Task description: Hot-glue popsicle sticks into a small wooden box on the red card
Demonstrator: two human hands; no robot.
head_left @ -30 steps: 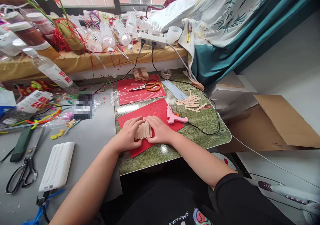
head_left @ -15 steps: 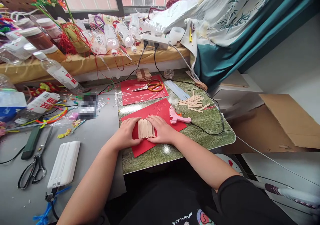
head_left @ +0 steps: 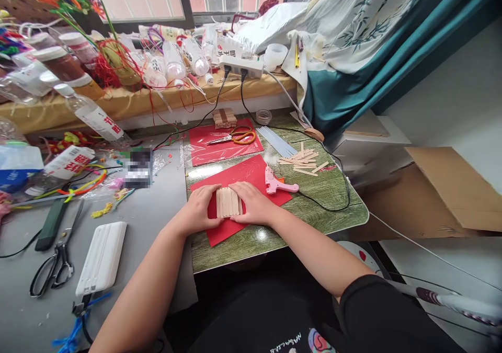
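A small panel of popsicle sticks (head_left: pixel 229 203), laid side by side, rests on a red sheet (head_left: pixel 223 232). My left hand (head_left: pixel 202 206) grips its left side, thumb at the near edge and fingers at the far edge. On the opposite side, my right hand (head_left: pixel 251 202) holds the panel the same way. Just right of my right hand lies a pink hot glue gun (head_left: pixel 277 182) with a black cord. Loose popsicle sticks (head_left: pixel 304 159) are heaped beyond it, next to pale glue sticks (head_left: pixel 278 143).
Orange-handled scissors (head_left: pixel 237 136) lie on a wrapped red pack (head_left: pixel 200 151), with a stick bundle (head_left: pixel 225 117) behind. At left are black scissors (head_left: pixel 55 266) and a white power bank (head_left: pixel 101 259). A power strip (head_left: pixel 241 66) and bottles crowd the sill. Cardboard boxes (head_left: pixel 451 185) stand right.
Both hands keep their hold on the stick panel, with almost no movement. The whole view has shifted very slightly.
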